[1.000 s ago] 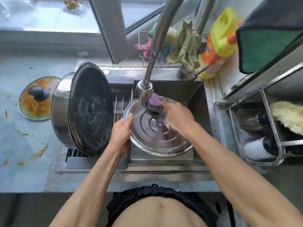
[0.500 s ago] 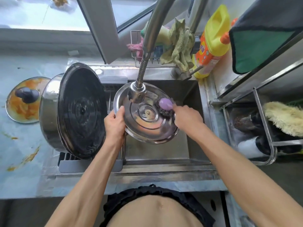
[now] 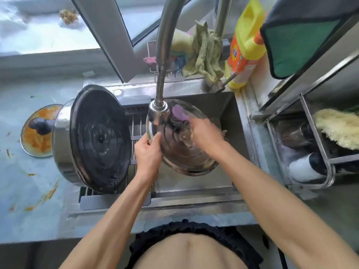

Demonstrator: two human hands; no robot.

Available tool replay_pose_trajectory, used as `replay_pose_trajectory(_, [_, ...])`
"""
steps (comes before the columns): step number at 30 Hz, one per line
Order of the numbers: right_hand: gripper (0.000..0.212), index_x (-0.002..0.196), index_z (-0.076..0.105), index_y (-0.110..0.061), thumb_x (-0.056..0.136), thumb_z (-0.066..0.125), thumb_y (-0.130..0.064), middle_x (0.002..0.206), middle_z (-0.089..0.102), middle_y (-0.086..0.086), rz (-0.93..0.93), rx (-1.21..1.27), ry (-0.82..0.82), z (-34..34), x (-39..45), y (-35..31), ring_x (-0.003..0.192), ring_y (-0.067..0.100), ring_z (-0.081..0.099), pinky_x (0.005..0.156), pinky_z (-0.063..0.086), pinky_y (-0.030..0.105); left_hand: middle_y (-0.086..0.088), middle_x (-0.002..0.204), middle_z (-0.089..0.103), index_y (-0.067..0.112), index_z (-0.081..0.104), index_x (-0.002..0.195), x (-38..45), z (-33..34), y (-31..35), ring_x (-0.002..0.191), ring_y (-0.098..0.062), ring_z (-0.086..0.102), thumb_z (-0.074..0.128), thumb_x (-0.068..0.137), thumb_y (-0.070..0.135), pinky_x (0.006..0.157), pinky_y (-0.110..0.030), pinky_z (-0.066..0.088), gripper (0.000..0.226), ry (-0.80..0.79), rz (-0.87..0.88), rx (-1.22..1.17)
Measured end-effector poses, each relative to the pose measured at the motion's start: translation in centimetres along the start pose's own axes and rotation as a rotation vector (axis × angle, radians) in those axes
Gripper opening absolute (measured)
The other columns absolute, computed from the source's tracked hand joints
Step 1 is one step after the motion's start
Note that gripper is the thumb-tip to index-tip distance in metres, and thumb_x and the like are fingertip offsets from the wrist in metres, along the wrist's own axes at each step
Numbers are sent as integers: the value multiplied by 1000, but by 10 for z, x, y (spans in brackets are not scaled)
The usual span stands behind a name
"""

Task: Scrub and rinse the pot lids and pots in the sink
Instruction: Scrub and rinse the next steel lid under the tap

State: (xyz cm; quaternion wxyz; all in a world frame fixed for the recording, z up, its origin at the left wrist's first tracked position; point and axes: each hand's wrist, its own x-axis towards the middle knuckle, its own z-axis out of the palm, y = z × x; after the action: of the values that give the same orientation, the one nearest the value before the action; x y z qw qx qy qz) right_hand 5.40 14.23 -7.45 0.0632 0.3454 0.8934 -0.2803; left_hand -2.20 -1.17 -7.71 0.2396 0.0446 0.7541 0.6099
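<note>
A steel pot lid [image 3: 186,152] is held tilted over the sink [image 3: 229,105], just under the faucet head [image 3: 158,111]. Its left rim is gripped by the left hand [image 3: 148,152], thumb on the upper face. A scrubber [image 3: 179,118] with a purple top is pressed against the lid's upper part by the right hand [image 3: 206,135], whose fingers are curled round it, though blurred. To the left, a large steel pot [image 3: 64,144] lies on its side on the drying rack [image 3: 136,144], a dark lid [image 3: 100,138] leaning against its mouth. Farther left, a stained glass lid [image 3: 37,131] rests on the desk [image 3: 25,191]. A yellow detergent bottle [image 3: 245,45] stands behind the sink.
</note>
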Motion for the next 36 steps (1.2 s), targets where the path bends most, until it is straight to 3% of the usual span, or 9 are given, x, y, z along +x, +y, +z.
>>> replay_pose_trajectory(3, [47, 138, 48, -17, 92, 39, -9, 118, 62, 19, 67, -200, -71, -4, 0, 21, 107, 41, 60, 79, 46, 42, 3, 64, 59, -6, 66, 84, 6, -12, 3, 58, -4, 50, 61, 98, 11, 55, -20, 45, 22, 90, 8, -45])
replay_pose_trajectory(7, [48, 133, 52, -26, 91, 42, -5, 97, 60, 13, -36, -122, -287, 12, -46, 12, 85, 35, 57, 65, 38, 32, 1, 63, 48, 12, 56, 70, 14, -16, -10, 61, -11, 44, 60, 97, 24, 61, -29, 39, 30, 170, -59, -25])
replay_pose_trajectory(13, [39, 125, 53, -20, 91, 41, -6, 110, 65, 17, -13, -35, -90, 7, -26, 12, 102, 40, 61, 73, 46, 40, -2, 69, 54, 6, 64, 80, -2, -6, -10, 66, -11, 47, 61, 101, 20, 61, -27, 42, 26, 107, -26, -54])
replay_pose_trajectory(18, [46, 135, 46, -26, 93, 45, -8, 107, 64, 14, -104, -108, -223, 8, -62, 7, 96, 35, 62, 66, 36, 32, -5, 67, 46, 8, 57, 77, 14, -18, -14, 65, -14, 43, 60, 100, 35, 62, -30, 38, 36, 142, -50, -39])
replay_pose_trajectory(21, [46, 139, 44, -32, 96, 47, -15, 102, 66, 11, -212, 1, -187, 14, -60, -15, 94, 30, 63, 67, 42, 34, -1, 65, 58, 11, 56, 70, 11, -11, -23, 63, -12, 52, 59, 103, 38, 61, -28, 44, 43, 66, -166, -42])
replay_pose_trajectory(25, [62, 143, 41, -37, 89, 46, -8, 111, 67, 14, -167, -93, -3, 10, -20, -15, 99, 38, 64, 73, 52, 42, -10, 82, 77, 9, 72, 88, -3, -13, -31, 76, -19, 70, 66, 99, 15, 75, -39, 60, 14, -95, -191, -81])
replay_pose_trajectory(28, [61, 145, 41, -27, 89, 46, -5, 114, 66, 18, -118, -173, 16, 0, -1, -16, 99, 41, 63, 71, 47, 40, -25, 87, 73, -1, 71, 93, -7, -22, -35, 79, -27, 65, 69, 93, 12, 78, -50, 58, 13, -99, -163, -10])
replay_pose_trajectory(32, [53, 141, 43, -30, 91, 43, -9, 109, 67, 16, -101, -129, 34, -5, 1, -12, 92, 40, 64, 68, 49, 39, -8, 71, 65, 1, 69, 90, -8, -27, -30, 66, -13, 58, 63, 96, 5, 60, -28, 53, 10, -69, -81, 69])
replay_pose_trajectory(36, [31, 121, 47, -28, 93, 44, -16, 96, 64, 17, -255, -171, -22, 0, -28, -29, 85, 41, 63, 62, 39, 38, -4, 63, 52, -4, 62, 81, -3, -24, -34, 58, -11, 42, 59, 94, 5, 56, -31, 36, 15, -87, 31, 206])
